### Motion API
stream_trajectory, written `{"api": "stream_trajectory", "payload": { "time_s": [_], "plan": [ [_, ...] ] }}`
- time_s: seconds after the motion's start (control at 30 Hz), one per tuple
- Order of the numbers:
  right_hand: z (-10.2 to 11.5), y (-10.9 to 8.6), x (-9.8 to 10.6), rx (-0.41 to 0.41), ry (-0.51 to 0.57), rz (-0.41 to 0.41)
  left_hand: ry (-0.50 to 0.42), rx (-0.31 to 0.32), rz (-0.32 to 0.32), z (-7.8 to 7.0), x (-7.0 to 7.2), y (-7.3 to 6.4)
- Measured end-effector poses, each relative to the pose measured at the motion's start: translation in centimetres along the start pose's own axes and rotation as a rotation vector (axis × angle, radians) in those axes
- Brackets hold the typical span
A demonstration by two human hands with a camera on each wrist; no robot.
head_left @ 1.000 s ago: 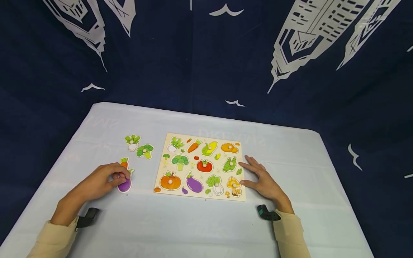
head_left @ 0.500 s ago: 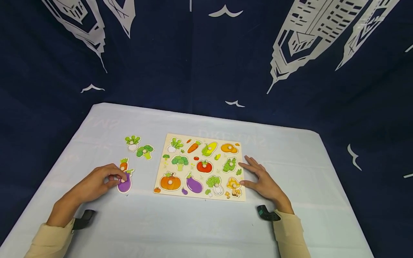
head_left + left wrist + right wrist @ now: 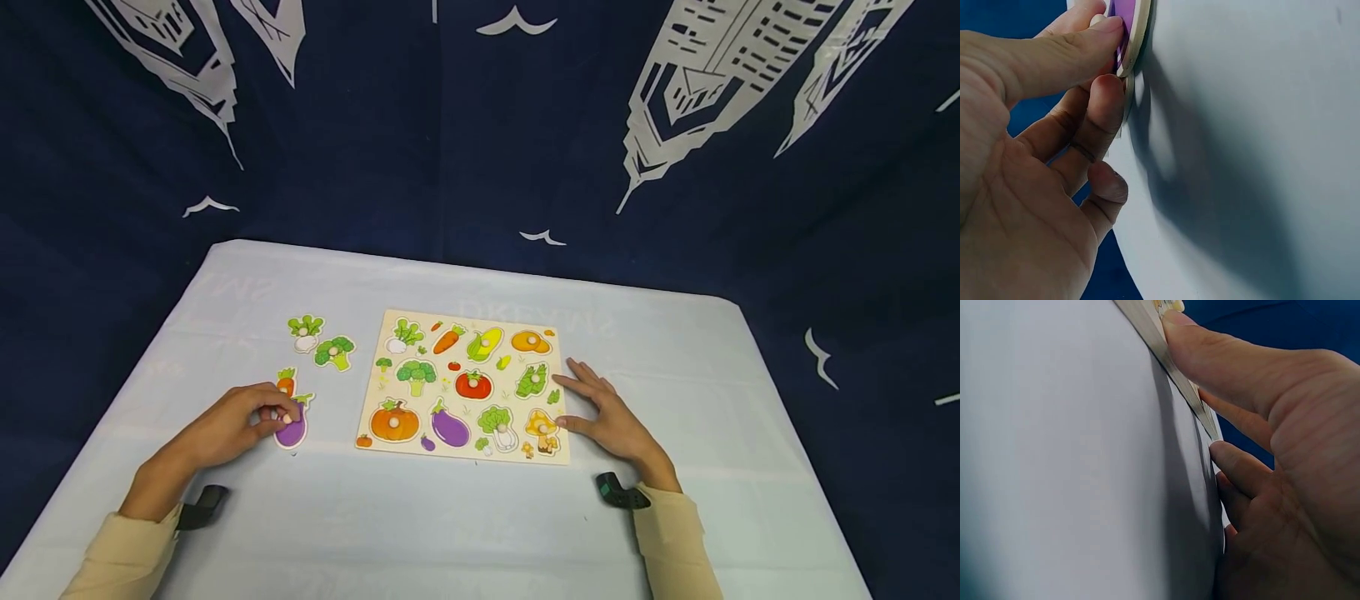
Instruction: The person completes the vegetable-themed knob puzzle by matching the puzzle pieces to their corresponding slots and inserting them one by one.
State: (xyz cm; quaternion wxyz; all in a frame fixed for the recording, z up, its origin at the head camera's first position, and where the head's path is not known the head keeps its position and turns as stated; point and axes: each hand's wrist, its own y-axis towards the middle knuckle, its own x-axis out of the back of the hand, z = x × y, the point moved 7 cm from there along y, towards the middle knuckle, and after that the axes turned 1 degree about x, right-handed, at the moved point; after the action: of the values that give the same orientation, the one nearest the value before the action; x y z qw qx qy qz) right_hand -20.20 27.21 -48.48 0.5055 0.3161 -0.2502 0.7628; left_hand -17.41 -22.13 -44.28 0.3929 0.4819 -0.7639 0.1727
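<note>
In the head view my left hand (image 3: 228,429) is over a purple eggplant puzzle piece (image 3: 290,435) left of the board, pinching its small knob between thumb and finger. The left wrist view shows the thumb at the knob, with the purple piece (image 3: 1124,11) partly cut off at the top edge. A carrot piece (image 3: 286,382) lies against the eggplant piece, partly covered. My right hand (image 3: 611,417) rests at the right edge of the wooden vegetable puzzle board (image 3: 435,392), fingers spread. In the right wrist view its thumb lies on the board's edge (image 3: 1166,356).
A radish piece (image 3: 305,333) and a broccoli piece (image 3: 335,352) lie beyond the left hand. Knobbed pieces such as the tomato (image 3: 473,386) and pumpkin (image 3: 394,422) sit in the board. A white cloth (image 3: 480,533) covers the table, with a dark blue printed curtain (image 3: 435,150) behind.
The left hand shifts slightly at the eggplant piece, its fingers coming onto the knob. The right hand and board keep their places; the whole head view drifts a little.
</note>
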Motion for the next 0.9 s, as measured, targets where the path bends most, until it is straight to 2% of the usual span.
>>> {"api": "stream_trajectory", "payload": {
  "time_s": [0.3,0.5,0.67,0.9],
  "plan": [
    [0.2,0.1,0.3,-0.001,-0.007,0.0,-0.015,0.02,0.015,-0.3,-0.1,0.7],
    [0.3,0.1,0.4,0.0,-0.009,0.0,-0.033,0.021,0.023,-1.0,-0.5,1.5],
    [0.2,0.2,0.4,-0.003,-0.002,-0.005,-0.026,0.045,0.032,-1.7,-1.1,2.5],
    [0.1,0.0,0.2,-0.003,0.003,-0.002,-0.008,0.009,0.046,-3.4,-2.1,3.7]
  ]
}}
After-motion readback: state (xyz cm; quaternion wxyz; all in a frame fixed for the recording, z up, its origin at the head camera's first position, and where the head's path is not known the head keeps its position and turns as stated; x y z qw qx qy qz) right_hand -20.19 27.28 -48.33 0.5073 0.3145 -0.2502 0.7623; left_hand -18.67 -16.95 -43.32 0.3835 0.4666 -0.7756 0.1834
